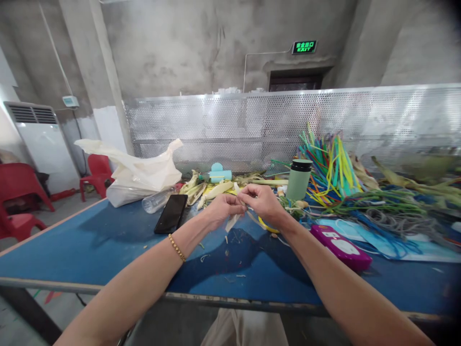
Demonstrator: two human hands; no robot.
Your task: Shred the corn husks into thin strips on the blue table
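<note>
My left hand (220,211) and my right hand (262,201) meet above the middle of the table, fingertips pinched close together. Between them is a pale, thin strip of corn husk (232,221), its end hanging below my left fingers and another bit poking up above. Both hands seem closed on it; the exact grip is hidden by the fingers. Just behind lie more corn husks (220,189). A black smartphone (171,214) rests left of my left hand, and a green bottle with a black lid (299,181) stands upright beyond my right hand.
A white plastic bag (144,175) and a clear bottle (154,201) sit at the left. On the right are a bundle of coloured strips (336,166), tangled cords (391,211), a purple device (342,247) and blue face masks (382,235). A perforated metal panel (223,125) borders the back.
</note>
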